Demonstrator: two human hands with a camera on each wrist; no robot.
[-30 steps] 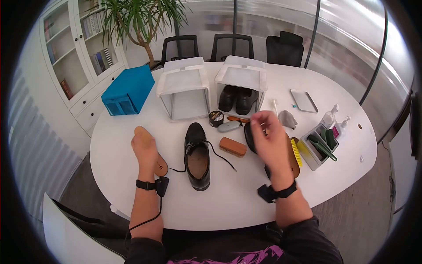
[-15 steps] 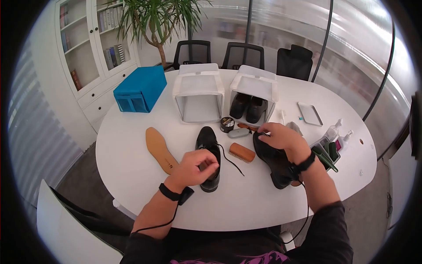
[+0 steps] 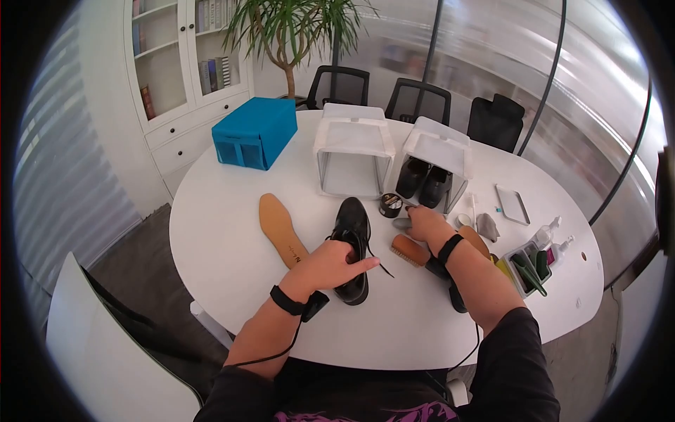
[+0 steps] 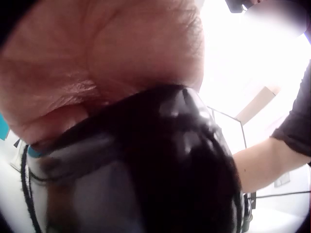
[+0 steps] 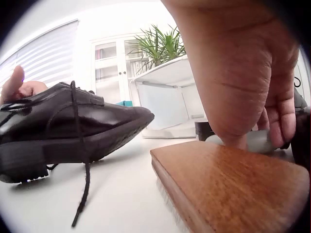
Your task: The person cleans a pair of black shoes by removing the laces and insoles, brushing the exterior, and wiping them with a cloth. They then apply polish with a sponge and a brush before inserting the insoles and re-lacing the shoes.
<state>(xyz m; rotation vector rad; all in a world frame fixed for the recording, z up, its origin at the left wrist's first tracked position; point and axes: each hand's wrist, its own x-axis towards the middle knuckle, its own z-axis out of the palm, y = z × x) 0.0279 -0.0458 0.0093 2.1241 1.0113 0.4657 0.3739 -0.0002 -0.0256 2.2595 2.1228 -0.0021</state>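
A black lace-up dress shoe (image 3: 351, 219) stands on the white table (image 3: 232, 281), its laces loose. My left hand (image 3: 320, 267) is over its opening, fingers curled inside and mostly hidden, thumb sticking out to the right. In the left wrist view the palm lies along the shoe's rim. To the right, my right hand (image 3: 429, 225) pinches a grey oblong thing (image 5: 250, 141) with a dark end, low on the table. Just in front of that hand is a wooden brush (image 3: 408, 250). A tan insole (image 3: 278, 221) lies left of the shoe. Below my right forearm shows part of another black shoe (image 3: 458, 299).
Behind stand a blue box (image 3: 253, 133) and two white shoe boxes, one holding a pair of black shoes (image 3: 422, 181). A round black tin (image 3: 390, 205) is beside my right hand. At right are a grey caddy (image 3: 524, 285), pump bottles (image 3: 559, 246) and a tray (image 3: 512, 204).
My left hand let go of the insole and moved right into the shoe's opening. My right hand left the other shoe for the grey oblong thing. The head view turned left.
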